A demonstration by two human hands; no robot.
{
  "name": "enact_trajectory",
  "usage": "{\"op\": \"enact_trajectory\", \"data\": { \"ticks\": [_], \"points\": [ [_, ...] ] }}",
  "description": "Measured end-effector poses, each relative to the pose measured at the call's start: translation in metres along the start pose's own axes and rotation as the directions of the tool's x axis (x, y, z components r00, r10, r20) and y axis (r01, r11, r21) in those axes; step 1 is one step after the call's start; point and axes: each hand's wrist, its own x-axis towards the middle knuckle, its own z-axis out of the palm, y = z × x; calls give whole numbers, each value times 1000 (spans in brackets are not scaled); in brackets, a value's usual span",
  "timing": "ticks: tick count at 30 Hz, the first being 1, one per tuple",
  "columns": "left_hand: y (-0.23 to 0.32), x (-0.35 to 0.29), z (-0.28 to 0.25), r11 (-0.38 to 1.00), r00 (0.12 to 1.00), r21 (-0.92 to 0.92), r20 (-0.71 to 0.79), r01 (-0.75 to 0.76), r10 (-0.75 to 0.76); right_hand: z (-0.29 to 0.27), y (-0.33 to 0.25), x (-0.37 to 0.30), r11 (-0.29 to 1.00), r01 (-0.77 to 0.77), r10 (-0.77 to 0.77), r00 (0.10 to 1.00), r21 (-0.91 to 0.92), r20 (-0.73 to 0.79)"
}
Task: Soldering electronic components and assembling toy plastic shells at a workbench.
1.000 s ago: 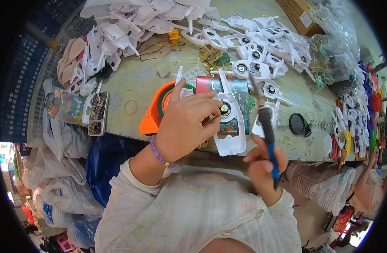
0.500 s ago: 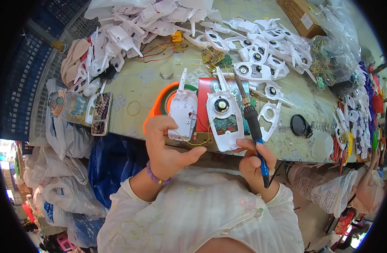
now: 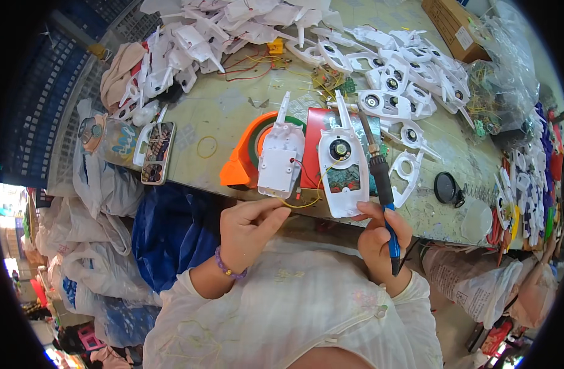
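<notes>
My left hand (image 3: 250, 230), with a beaded bracelet at its wrist, is closed in a pinch on a yellow wire (image 3: 306, 205) just below a white plastic housing half (image 3: 280, 163). That half shows its inner side with a red wire. Beside it lies a second white half (image 3: 344, 200) with a round black speaker (image 3: 339, 149); the yellow wire runs to it. In my right hand (image 3: 380, 234) a soldering iron (image 3: 380, 172) with a blue handle points up and away, its metal shaft over the second half's right side. Fingers of this hand touch that half's lower edge.
An orange tape dispenser (image 3: 236, 169) and a red box (image 3: 312, 123) lie under and beside the halves. Piles of white housings (image 3: 392, 83) cover the table's far side. A phone (image 3: 157, 154) lies left; a round black lid (image 3: 445, 187) lies right, near the front edge.
My left hand has moved down from over the left housing half, and its spread thumb and finger have closed on the yellow wire. My right hand still holds the soldering iron.
</notes>
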Motion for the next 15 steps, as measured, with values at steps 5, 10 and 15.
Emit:
{"op": "enact_trajectory", "data": {
  "ticks": [5,10,15],
  "points": [
    [8,10,11,951,960,185,-79,-249,267,0,0,-6,1000,-15,15,1000,4,-11],
    [27,22,15,874,882,208,-81,-440,464,0,-3,-3,1000,-4,4,1000,-28,-15],
    [49,39,31,956,973,-197,-125,-217,195,7,-2,-2,999,18,-16,999,44,-37]
  ]
}}
